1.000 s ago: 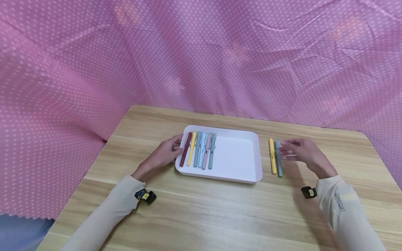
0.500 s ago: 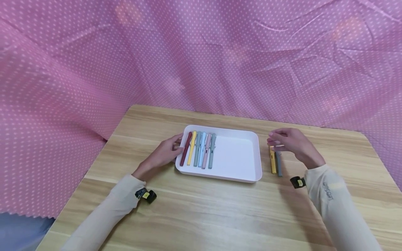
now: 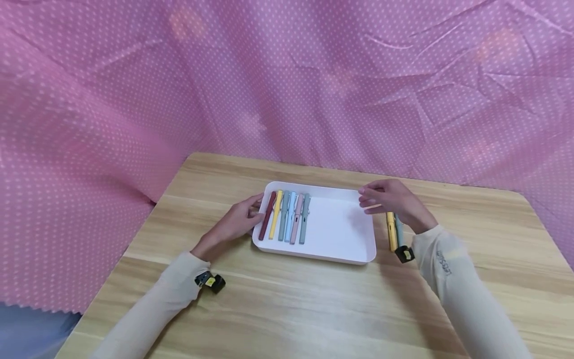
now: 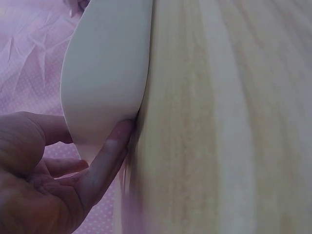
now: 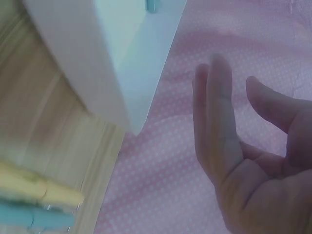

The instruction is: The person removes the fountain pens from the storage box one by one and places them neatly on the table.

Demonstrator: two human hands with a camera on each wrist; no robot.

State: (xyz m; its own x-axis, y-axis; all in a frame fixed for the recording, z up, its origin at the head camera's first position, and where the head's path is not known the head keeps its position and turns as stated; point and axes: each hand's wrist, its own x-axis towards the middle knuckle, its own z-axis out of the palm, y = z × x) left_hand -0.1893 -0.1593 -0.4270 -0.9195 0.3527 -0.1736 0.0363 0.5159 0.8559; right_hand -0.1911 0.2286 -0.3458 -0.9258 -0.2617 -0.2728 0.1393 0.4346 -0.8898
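Note:
A white rectangular tray (image 3: pixel 336 239) lies on the wooden table with several capped pens side by side in its left half, from a dark red pen (image 3: pixel 267 216) to a grey-green pen (image 3: pixel 304 219). My left hand (image 3: pixel 233 219) grips the tray's left end, thumb at the rim and fingertips low on the wall (image 4: pixel 105 73). Over the tray's right rim hovers my right hand (image 3: pixel 392 199), fingers loosely extended, holding nothing. Beneath its wrist a yellow pen (image 3: pixel 391 232) and a grey-green pen (image 3: pixel 399 230) lie on the table, partly hidden.
The wooden table (image 3: pixel 287 304) runs back to a pink polka-dot curtain (image 3: pixel 287 89) behind and at the left. Each wrist carries a small black camera, the right one (image 3: pixel 405 254) overlapping the two loose pens in the head view.
My right hand has moved left, from beside the two loose pens across them to the tray's right rim. The left hand and the pens stay put.

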